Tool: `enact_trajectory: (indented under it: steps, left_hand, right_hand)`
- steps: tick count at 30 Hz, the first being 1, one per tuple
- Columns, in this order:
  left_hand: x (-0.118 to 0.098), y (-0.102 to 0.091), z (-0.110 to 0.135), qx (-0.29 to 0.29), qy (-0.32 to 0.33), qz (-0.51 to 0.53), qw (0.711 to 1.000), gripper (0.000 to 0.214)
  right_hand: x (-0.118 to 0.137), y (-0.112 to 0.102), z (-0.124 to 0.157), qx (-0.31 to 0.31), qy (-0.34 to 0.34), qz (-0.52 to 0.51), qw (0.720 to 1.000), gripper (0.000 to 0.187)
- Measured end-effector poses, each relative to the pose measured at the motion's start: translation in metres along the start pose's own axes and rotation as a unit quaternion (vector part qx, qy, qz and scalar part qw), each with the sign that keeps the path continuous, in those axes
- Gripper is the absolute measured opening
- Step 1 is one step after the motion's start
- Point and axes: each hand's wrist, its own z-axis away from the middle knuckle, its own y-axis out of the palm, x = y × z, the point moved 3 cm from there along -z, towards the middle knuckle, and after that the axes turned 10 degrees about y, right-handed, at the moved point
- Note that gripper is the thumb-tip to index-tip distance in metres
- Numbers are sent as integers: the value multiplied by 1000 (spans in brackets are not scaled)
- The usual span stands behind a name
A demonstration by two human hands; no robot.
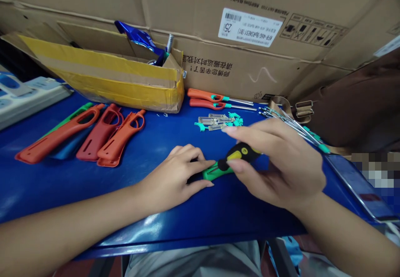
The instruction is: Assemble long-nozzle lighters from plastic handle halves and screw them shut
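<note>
Here's the right hand (281, 166) gripping a black-and-yellow screwdriver (242, 154) over the green lighter casing (218, 174) on the blue table (218, 220), the left hand (184, 172) pinching its near end: light, stiff, probably slick plastic, best held firmly by both sides.

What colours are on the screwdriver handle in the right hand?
The screwdriver handle is black with yellow patches; the head view shows it.

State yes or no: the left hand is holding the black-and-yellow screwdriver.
No, the right hand holds the screwdriver, while the left hand has finger and thumb on the green casing.
</note>
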Motion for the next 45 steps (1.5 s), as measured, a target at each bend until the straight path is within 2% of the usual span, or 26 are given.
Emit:
enact_trajectory:
  steps: [2,4,6,9,11,13,14,16,18,19,21,24,26,30,34,37,41,45]
  left_hand:
    - [0,0,0,0,4,-7,1000,28]
    - [0,0,0,-4,8,-11,1000,29]
    - [-1,-1,-1,-9,7,-5,1000,29]
    - [-1,-1,-2,-2,-2,7,1000,25]
    - [-1,-1,-2,5,-4,7,1000,23]
    - [-1,-1,-2,4,0,0,1000,26]
    - [-1,-1,-1,0,3,-3,1000,27]
    - [-1,-1,-1,-5,5,-3,1000,28]
    - [-1,-1,-2,-3,3,3,1000,26]
    - [-1,-1,-2,-1,2,7,1000,26]
    - [-2,-2,-2,0,0,11,1000,27]
    - [-1,-2,-1,-4,0,6,1000,29]
    - [-1,-1,-1,-7,4,-1,1000,29]
    - [0,0,-1,-6,1,-3,1000,24]
    - [0,0,-1,1,0,-8,1000,26]
    - [1,0,-1,-7,4,-13,1000,30]
    - [2,1,0,-5,0,4,1000,32]
    - [1,0,-1,0,-3,13,1000,28]
  right_hand:
    - [-2,2,0,66,23,-63,996,37]
    - [-1,2,0,96,31,-128,987,42]
    - [-1,1,0,58,15,-116,991,37]
    - [0,-1,2,-11,-19,-21,1000,37]
    - [-1,2,3,11,-22,-39,999,40]
    - [-3,6,2,55,2,-107,993,45]
    - [-4,7,1,57,16,-130,990,44]
    - [-5,7,1,9,20,-117,993,36]
    - [-5,4,1,-46,4,-44,998,32]
    - [-5,3,1,-50,2,-13,999,34]
    - [-7,3,0,-2,19,-10,1000,40]
    - [-10,3,-1,72,43,-93,992,42]
    - [-10,3,-1,59,22,-110,992,35]
    - [-9,3,-1,7,-10,-56,998,26]
    - [-11,5,0,70,6,-129,989,39]
    - [-8,5,-2,93,13,-178,979,36]
    - [0,2,-2,70,5,-111,991,27]
    - [2,-2,1,56,-8,-38,998,32]
